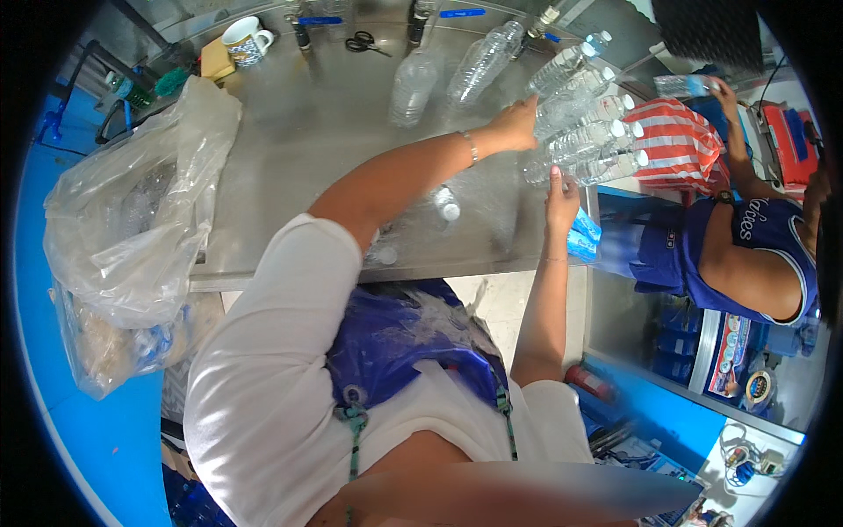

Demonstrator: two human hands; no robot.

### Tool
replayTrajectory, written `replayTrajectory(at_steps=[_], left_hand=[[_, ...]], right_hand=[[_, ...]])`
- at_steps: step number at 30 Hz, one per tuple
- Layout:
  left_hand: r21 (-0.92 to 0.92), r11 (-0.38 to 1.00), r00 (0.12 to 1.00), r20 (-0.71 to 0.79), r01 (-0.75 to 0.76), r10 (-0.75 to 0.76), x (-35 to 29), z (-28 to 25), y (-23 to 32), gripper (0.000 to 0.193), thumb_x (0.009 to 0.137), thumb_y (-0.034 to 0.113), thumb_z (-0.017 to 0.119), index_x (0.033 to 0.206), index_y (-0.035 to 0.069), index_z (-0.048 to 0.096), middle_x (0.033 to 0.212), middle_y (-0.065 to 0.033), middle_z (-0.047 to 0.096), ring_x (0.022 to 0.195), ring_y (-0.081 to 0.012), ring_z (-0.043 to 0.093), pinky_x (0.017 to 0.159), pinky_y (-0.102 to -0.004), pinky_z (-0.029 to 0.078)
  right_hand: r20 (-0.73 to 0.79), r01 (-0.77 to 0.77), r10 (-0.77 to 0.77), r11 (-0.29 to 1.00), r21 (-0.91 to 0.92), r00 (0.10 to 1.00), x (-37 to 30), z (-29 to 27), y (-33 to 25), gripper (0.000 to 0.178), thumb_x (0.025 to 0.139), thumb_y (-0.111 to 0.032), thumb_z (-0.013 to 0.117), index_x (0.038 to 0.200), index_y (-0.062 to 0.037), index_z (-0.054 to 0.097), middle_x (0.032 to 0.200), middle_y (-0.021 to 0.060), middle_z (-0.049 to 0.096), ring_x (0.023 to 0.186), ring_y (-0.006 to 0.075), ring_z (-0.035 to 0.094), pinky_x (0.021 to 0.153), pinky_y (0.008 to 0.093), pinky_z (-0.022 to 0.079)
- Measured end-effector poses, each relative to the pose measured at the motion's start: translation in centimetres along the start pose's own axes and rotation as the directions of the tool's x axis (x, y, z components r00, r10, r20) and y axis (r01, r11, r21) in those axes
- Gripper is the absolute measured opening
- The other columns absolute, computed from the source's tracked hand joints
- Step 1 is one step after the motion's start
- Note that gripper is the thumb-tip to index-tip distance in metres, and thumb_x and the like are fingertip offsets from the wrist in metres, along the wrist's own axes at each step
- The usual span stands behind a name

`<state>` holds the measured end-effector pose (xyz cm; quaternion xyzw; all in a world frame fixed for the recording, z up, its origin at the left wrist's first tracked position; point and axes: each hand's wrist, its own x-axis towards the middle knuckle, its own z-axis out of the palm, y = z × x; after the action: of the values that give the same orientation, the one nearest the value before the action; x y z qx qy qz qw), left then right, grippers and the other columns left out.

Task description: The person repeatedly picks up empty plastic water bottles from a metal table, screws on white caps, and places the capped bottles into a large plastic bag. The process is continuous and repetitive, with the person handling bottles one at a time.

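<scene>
Several transparent plastic bottles (584, 140) stand in a tight cluster at the right end of the steel counter (307, 167), appearing tilted by the wide lens. My left hand (516, 126) presses against the far left side of this cluster, its fingers partly hidden by the bottles. On the near side, my right hand (562, 200) grips the cluster with its thumb up along the closest bottle. Both hands hold the bottles between them. Two more transparent bottles, one short (413, 88) and one longer (485, 63), stand farther back. A further bottle (447, 204) is under my left forearm.
Black scissors (367, 43), a patterned mug (247, 41) and a yellow sponge (216, 60) lie at the counter's back. A large transparent plastic bag (132, 211) hangs over the left edge. At right, a co-worker (746, 246) holds a bottle (683, 85) beside a red-and-white striped bag (674, 145).
</scene>
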<state>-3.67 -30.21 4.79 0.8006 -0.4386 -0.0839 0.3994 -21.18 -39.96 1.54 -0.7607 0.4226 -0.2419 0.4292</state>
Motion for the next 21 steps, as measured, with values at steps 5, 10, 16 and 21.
replayTrajectory(at_steps=[5,10,16,21], left_hand=[[-0.155,0.987,0.980,-0.199,-0.045,0.014,4.6,5.1,-0.6,0.084,0.066,0.015,0.081,0.132,0.000,0.032,0.122,-0.0272,0.052,0.105,-0.0418,0.057,0.089,-0.0448,0.048],[-0.143,0.990,0.993,-0.117,0.015,-0.032,4.3,4.6,-0.9,0.080,0.067,0.014,0.081,0.129,-0.001,0.033,0.118,-0.0274,0.054,0.104,-0.0424,0.057,0.088,-0.0447,0.048],[-0.140,0.990,0.988,-0.151,0.016,-0.037,-1.4,1.9,-3.3,0.083,0.071,0.019,0.079,0.133,-0.004,0.029,0.114,-0.0273,0.058,0.101,-0.0426,0.059,0.086,-0.0438,0.048],[-0.089,0.996,0.953,-0.299,0.023,-0.049,-7.6,-0.9,-4.9,0.082,0.073,0.016,0.077,0.135,-0.002,0.027,0.124,-0.0271,0.051,0.106,-0.0432,0.057,0.088,-0.0453,0.046]], right_hand=[[-0.086,0.274,-0.269,0.961,0.040,0.959,2.5,0.6,3.2,0.065,0.077,-0.039,0.077,0.117,0.0067,0.054,0.108,0.0225,0.056,0.096,0.0276,0.059,0.083,0.0343,0.048],[-0.066,0.258,-0.262,0.965,-0.055,0.963,4.2,1.7,2.7,0.067,0.081,-0.031,0.073,0.125,0.0103,0.042,0.116,0.0295,0.056,0.108,0.0366,0.058,0.092,0.0417,0.045],[-0.105,0.257,-0.255,0.966,0.009,0.961,7.3,3.8,1.4,0.065,0.080,-0.035,0.073,0.118,0.0106,0.045,0.113,0.0298,0.058,0.106,0.0364,0.059,0.091,0.0413,0.044],[-0.067,0.216,-0.215,0.976,0.006,0.974,9.6,4.4,0.5,0.063,0.079,-0.040,0.072,0.114,0.0085,0.050,0.108,0.0275,0.060,0.099,0.0350,0.060,0.088,0.0409,0.045]])
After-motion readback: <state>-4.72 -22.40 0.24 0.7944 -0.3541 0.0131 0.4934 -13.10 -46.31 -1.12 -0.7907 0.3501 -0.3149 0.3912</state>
